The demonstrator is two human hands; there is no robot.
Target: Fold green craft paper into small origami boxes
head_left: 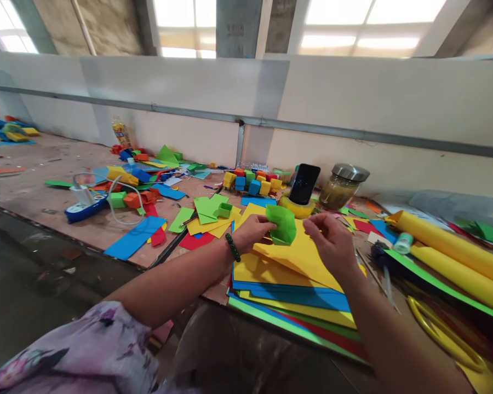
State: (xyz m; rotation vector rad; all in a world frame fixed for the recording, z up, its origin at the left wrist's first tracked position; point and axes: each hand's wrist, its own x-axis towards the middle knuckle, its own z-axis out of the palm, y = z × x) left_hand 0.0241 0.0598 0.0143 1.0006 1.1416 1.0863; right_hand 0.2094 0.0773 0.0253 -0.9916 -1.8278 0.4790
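Observation:
My left hand (255, 231) pinches the left side of a folded green paper box (281, 225), holding it above a stack of coloured sheets. The box is open, with angled, creased sides. To its right, apart from it, hovers my right hand (328, 241), its fingers curled and thumb against the forefinger; whatever lies between them, if anything, is hidden. Yellow paper (308, 261) tops the stack, over blue, green and red layers. A smaller green paper box (225, 209) sits on loose green and yellow pieces left of my left hand.
Behind the stack stand a phone (305, 185) on a yellow holder, a glass jar (340, 187) and small coloured paper cubes (253, 185). Yellow rolls (456, 246) and yellow-handled scissors (443, 334) lie right. At left are a blue-and-white power strip (85, 207) and a bottle (120, 132).

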